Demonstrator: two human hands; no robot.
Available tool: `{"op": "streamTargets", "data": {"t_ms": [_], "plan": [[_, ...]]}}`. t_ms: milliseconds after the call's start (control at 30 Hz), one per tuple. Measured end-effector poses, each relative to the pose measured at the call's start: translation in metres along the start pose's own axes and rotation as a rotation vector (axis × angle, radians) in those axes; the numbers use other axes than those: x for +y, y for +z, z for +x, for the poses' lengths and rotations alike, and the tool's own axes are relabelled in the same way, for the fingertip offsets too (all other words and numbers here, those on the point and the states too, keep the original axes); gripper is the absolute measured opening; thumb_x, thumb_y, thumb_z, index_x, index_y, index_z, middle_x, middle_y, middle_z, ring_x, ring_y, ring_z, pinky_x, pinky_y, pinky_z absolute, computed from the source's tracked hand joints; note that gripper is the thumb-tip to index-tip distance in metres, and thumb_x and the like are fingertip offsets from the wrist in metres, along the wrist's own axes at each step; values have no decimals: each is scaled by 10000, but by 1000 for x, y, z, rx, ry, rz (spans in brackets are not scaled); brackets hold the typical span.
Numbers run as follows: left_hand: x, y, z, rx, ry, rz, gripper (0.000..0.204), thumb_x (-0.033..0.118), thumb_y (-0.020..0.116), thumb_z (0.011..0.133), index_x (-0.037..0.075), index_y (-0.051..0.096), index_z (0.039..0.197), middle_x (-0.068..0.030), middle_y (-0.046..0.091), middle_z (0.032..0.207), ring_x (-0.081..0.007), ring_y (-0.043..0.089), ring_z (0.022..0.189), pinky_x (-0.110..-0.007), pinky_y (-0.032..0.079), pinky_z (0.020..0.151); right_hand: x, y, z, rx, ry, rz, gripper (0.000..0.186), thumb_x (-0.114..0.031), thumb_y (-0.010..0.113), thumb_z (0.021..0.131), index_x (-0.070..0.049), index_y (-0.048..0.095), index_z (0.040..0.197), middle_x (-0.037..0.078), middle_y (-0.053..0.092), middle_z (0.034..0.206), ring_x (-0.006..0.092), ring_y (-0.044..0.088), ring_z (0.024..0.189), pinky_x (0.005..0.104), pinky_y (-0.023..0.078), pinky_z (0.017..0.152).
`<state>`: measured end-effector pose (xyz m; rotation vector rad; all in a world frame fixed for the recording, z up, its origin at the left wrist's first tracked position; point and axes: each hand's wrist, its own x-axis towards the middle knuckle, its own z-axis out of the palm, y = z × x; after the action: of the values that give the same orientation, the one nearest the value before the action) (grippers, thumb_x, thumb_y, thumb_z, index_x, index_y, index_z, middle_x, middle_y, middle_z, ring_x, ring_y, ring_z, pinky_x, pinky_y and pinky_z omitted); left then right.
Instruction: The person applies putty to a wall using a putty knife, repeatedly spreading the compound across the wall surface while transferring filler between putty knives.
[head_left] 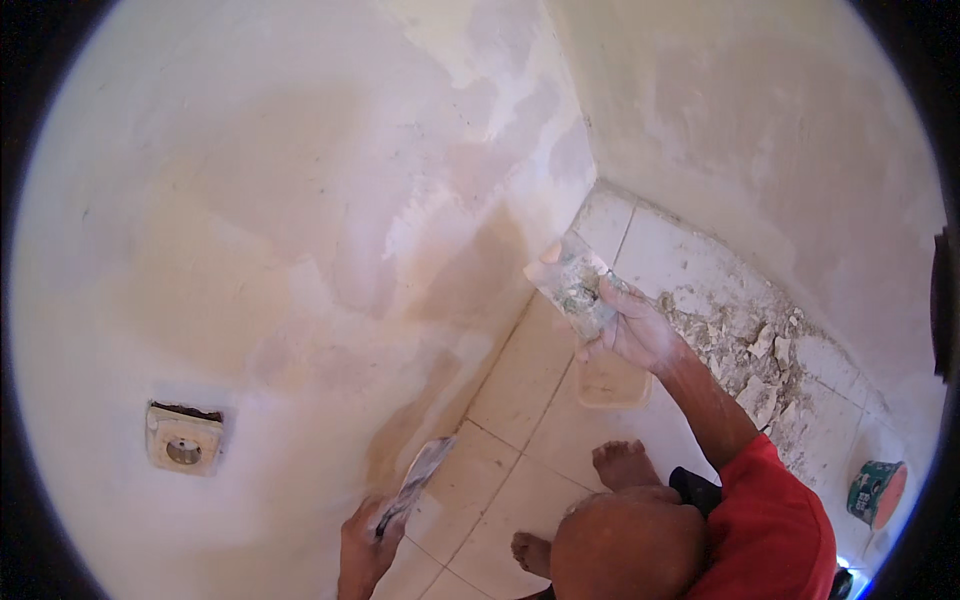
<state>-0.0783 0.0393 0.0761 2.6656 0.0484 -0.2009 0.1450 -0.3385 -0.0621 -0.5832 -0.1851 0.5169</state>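
Observation:
My right hand (630, 325) grips a flat, putty-smeared metal scraper blade (568, 285) above the floor, near the wall corner. Below it on the tiles sits a beige plastic tray (612, 398), partly hidden by that hand. At the bottom left, my left hand (365, 550) holds a putty knife (420, 470) with a whitish-smeared blade, close to the patched wall (280, 200).
A socket (183, 440) sits loosely in the left wall. Broken plaster pieces (762, 400) lie along the right wall (770, 130) on the tiled floor (520, 370). A green tub (875, 492) stands at the lower right. My bare feet (620, 462) are on the tiles.

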Motion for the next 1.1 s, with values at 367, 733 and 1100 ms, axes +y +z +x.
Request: {"op": "streamTargets", "data": {"t_ms": [367,733,1100], "plan": [[3,-13,-42,64,-84,-160,239,50,578,932,21,635,1163,-97,668,1039,-179,629,876,-291,512,792,-36,-24,40,38,-167,70,589,-574,272,1019,-126,463,1350,67,645,1178,228,665,921,381,526,598],[-14,1,-32,3,-67,-272,253,95,583,956,15,628,1192,-120,676,1087,-180,645,890,-302,535,770,-44,-50,52,77,-262,56,568,-490,357,994,-99,418,1402,116,585,1291,286,625,1037,408,495,694],[-8,-1,-32,-49,-245,-348,293,91,593,943,18,624,1225,-84,669,978,-156,622,820,-286,514,757,-50,-33,69,69,-249,-130,626,-325,508,960,-45,318,1486,182,492,1412,316,518,1262,464,439,1032]]}}
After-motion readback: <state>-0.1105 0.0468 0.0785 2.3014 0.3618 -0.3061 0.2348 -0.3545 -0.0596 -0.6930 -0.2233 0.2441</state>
